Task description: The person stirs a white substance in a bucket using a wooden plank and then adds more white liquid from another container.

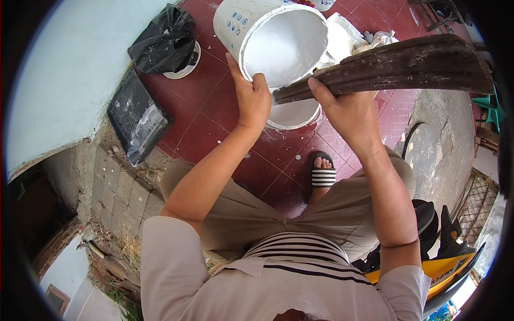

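A large white bucket (pixel 227 24) is tilted with its open mouth toward me, its inside coated with white, paint-like material. My left hand (pixel 252 101) is closed on the near left of its rim. My right hand (pixel 347 109) grips a long dark brown strip (pixel 401 64), which looks like weathered wood or a palm stalk and widens toward the right. The strip's narrow end meets the lower rim of the bucket. Directly below stands a second white container (pixel 294 116), partly hidden by the tilted bucket, the strip and my hands.
A black plastic bag (pixel 163 40) covers part of a white tub (pixel 184 68) by the wall. Nearer lies a black tray (pixel 140 117) smeared with white. White bags (pixel 383 38) sit behind the strip. A yellow-black motorcycle (pixel 447 270) stands at the lower right, on the red tiles' far side.
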### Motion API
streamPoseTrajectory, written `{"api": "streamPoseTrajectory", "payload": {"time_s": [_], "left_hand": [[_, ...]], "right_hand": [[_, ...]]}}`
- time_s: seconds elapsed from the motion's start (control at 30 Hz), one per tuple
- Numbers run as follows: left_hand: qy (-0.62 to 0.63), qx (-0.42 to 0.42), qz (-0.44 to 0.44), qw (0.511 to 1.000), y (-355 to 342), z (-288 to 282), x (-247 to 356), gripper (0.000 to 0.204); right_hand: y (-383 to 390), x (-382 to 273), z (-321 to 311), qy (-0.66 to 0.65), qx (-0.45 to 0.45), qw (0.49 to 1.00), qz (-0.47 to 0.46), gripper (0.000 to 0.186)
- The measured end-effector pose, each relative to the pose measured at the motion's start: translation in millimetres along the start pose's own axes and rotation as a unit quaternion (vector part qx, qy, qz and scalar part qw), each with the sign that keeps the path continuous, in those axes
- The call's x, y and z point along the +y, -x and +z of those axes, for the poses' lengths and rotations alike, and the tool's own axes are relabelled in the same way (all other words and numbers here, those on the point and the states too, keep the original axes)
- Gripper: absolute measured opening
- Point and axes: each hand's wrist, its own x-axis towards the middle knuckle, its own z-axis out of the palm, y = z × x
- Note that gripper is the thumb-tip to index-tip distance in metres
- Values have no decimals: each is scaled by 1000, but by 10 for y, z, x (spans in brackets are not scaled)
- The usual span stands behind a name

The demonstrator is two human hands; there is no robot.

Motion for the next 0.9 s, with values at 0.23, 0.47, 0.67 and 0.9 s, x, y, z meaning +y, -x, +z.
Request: {"api": "streamPoseTrajectory", "payload": {"time_s": [0.23,0.47,0.67,0.9], "left_hand": [[-6,9,-26,1000,-85,0,-19,80],[220,6,-90,971,-397,-54,-38,72],[258,-2,-132,957,-724,-148,175,55],[261,-25,-218,940,-910,-282,207,56]], "right_hand": [[-4,0,-67,-7,-53,998,45,19],[-62,157,-118,-24,-54,995,82,22],[-160,294,-132,39,-85,992,88,24],[-347,619,-154,37,-65,993,91,29]]}}
